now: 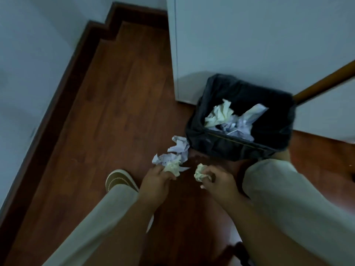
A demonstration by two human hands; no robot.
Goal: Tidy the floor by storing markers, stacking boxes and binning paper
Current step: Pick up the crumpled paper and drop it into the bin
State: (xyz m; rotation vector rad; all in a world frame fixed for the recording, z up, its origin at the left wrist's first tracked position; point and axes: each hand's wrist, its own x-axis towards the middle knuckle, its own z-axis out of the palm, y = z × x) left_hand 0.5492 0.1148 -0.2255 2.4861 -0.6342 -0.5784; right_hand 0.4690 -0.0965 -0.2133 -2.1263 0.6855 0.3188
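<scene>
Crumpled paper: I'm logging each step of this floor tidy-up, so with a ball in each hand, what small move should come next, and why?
Probably lift both hands over the bin and let go. The left hand grips a yellowish ball, the right hand another; the lined bin stands open just beyond and already holds paper. White crumpled sheets remain on the floor afterwards.

Home room: wooden floor (119, 104), lined bin (240, 143).

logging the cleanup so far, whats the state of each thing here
left hand: grips a yellowish paper wad
right hand: grips a second wad
white crumpled paper: loose on the floor beside the bin
bin: open, black liner, crumpled paper inside
shoe: flat on the floor
</scene>
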